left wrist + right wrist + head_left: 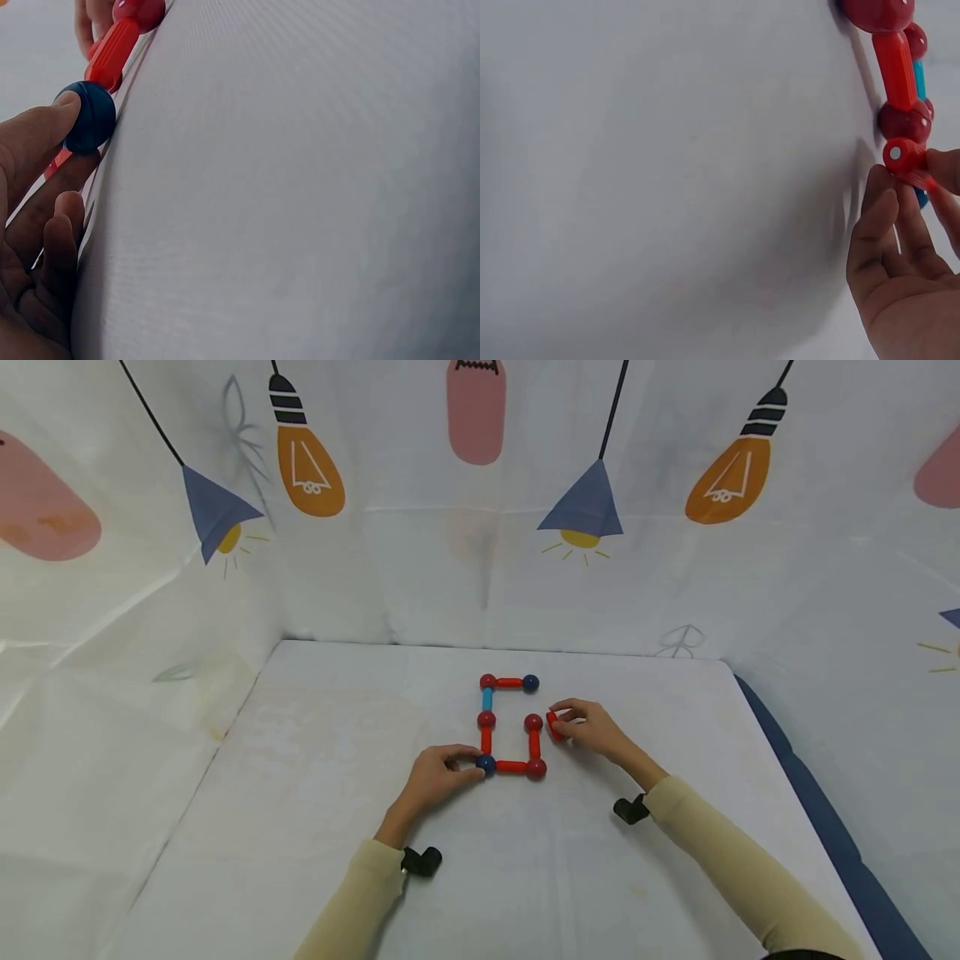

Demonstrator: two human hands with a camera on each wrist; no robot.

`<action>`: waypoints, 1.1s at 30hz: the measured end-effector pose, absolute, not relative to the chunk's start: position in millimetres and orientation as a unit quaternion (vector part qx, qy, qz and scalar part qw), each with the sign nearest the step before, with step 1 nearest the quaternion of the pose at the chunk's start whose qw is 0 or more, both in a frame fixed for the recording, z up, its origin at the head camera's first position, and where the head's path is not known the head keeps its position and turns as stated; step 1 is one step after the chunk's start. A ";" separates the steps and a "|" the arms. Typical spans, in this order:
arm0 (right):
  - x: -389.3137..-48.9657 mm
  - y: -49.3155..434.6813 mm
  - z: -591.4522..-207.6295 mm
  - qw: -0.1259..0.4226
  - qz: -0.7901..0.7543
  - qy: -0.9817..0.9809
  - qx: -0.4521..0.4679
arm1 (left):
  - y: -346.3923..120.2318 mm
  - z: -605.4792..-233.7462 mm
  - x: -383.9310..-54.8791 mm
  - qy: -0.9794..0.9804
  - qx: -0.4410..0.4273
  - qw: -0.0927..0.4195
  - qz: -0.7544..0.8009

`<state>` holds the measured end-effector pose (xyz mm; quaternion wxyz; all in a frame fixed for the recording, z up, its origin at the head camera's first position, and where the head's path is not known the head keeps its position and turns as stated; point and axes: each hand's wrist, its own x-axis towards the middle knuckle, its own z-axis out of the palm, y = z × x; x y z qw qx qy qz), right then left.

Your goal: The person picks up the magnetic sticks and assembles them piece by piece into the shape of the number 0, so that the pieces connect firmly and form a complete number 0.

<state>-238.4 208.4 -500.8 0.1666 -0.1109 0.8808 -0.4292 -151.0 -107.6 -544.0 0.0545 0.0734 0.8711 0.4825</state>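
Note:
A figure of balls and rods lies on the white table. Its lower left corner is a blue ball (486, 765), which my left hand (438, 777) pinches between thumb and fingers; the left wrist view shows the thumb on the blue ball (90, 118). My right hand (596, 728) pinches a loose red rod (554, 727), just right of the red ball (533, 722) that tops the figure's right side. In the right wrist view one end of the red rod (904, 156) shows a pale round spot. A light-blue rod (487, 699) is part of the left side.
At the figure's upper end, a red rod (509, 682) joins a red ball to another blue ball (531, 683). The white table (337, 710) meets a printed cloth backdrop (420, 577) at its far edge. Dark blue material (817, 802) borders the right edge.

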 end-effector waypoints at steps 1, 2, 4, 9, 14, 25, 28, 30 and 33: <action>-241.4 205.9 -501.0 0.164 -0.431 0.881 -0.106 | -107.6 -543.9 -151.1 0.871 0.073 0.054 0.482; -244.2 203.2 -500.7 0.161 -0.432 0.881 -0.102 | -107.6 -543.9 -151.3 0.871 0.073 0.054 0.482; -249.6 197.8 -499.7 0.157 -0.433 0.882 -0.097 | -107.9 -543.6 -151.5 0.871 0.074 0.055 0.483; -260.5 185.6 -497.1 0.136 -0.440 0.884 -0.085 | -108.4 -542.8 -151.7 0.870 0.076 0.055 0.484; -268.4 176.8 -497.0 0.092 -0.470 0.875 -0.071 | -108.5 -542.5 -151.9 0.870 0.079 0.054 0.484; -268.5 165.7 -507.3 0.135 -0.464 0.874 -0.053 | -106.7 -543.3 -151.8 0.869 0.081 0.051 0.485; -266.6 164.6 -508.2 0.136 -0.463 0.874 -0.055 | -106.5 -542.8 -151.4 0.872 0.076 0.054 0.481; -266.1 164.6 -508.8 0.133 -0.464 0.874 -0.056 | -106.2 -542.2 -151.2 0.872 0.074 0.056 0.480; -265.7 165.6 -508.4 0.136 -0.465 0.874 -0.052 | -106.1 -542.2 -151.4 0.873 0.075 0.056 0.478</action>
